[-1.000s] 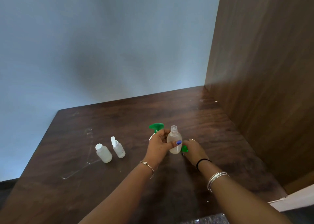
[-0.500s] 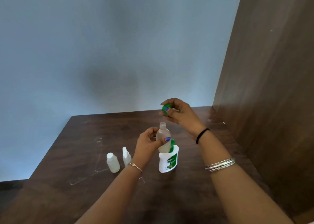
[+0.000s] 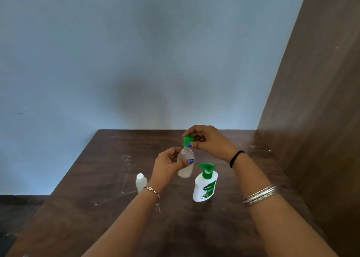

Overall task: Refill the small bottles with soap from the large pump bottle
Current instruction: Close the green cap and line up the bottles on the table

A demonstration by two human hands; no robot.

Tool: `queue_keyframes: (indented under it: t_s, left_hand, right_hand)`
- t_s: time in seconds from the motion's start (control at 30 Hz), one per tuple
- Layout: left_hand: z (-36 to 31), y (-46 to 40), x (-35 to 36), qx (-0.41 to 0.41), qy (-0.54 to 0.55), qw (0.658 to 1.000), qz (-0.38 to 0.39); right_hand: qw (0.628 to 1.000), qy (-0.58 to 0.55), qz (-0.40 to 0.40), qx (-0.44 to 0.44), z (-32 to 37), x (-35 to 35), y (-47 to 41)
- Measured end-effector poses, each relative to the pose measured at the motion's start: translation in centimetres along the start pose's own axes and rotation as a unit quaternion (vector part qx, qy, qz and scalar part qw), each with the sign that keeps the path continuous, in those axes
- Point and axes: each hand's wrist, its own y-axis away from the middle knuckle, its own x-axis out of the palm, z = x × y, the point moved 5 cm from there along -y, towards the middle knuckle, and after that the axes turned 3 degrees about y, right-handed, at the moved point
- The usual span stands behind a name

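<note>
on the far left of what matters, a small white-capped bottle [image 3: 141, 182] stands upright on the dark wooden counter [image 3: 109, 171], just beside my left wrist and partly hidden behind it. a thin chain bracelet [image 3: 153, 190] hangs on that wrist.

my left hand [image 3: 167, 165] is raised above the counter with its grip closed around a small clear bottle [image 3: 185, 164]. the thumb crosses the front of the bottle, the fingers wrap the far side, and the bottle is upright, lifted clear of the surface. its contents look pale and cloudy, and i cannot tell how full it is.

directly above the bottle's neck, my right hand [image 3: 209, 140] pinches a small green cap [image 3: 188, 140] between thumb and fingertips. the cap sits right at the mouth of the bottle; whether it is seated on the threads or just touching them i cannot tell. so both grips are closed, one on the body, one on the cap, stacked one over the other.

below and to the right, the large pump bottle [image 3: 205, 184], white with a green label and green pump head, stands upright on the counter, near the held bottle but not touching it, and free of either hand. my right forearm passes beside it, wearing a black band [image 3: 236, 158] and silver bangles [image 3: 260, 194]. a brown wooden panel [image 3: 319, 101] rises along the right edge.
</note>
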Motion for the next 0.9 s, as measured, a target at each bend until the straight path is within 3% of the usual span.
queue_keyframes:
  t_s: [0.17, 0.37, 0.43, 0.57, 0.63, 0.77, 0.9]
  left_hand:
    - [0.3, -0.2, 0.2, -0.011, -0.001, 1.0, 0.025]
    - [0.6, -0.3, 1.2, -0.026, 0.007, 0.999, 0.029]
    - [0.6, -0.5, 1.4, -0.032, -0.002, 0.999, 0.031]
    - [0.8, -0.6, 1.0, -0.032, -0.006, 0.999, 0.027]
    - [0.8, -0.6, 1.1, -0.032, -0.011, 0.999, 0.03]
    - [0.5, -0.6, 1.2, -0.036, -0.007, 0.999, 0.027]
    - [0.3, -0.8, 0.7, -0.028, -0.007, 0.999, 0.023]
  right_hand:
    - [0.974, 0.213, 0.078, -0.02, 1.5, -0.6, -0.5]
    - [0.917, 0.389, 0.035, 0.083, 1.8, -1.2, -1.2]
    - [0.923, 0.375, 0.033, 0.083, 1.8, -1.6, -1.1]
    - [0.951, 0.279, 0.135, 0.017, 2.6, -1.5, -0.7]
    - [0.949, 0.29, 0.126, 0.013, 2.6, -1.2, -1.0]
    - [0.945, 0.307, 0.058, 0.094, 1.3, -1.7, -1.5]
    - [0.971, 0.21, 0.109, 0.041, 1.8, -1.7, -0.9]
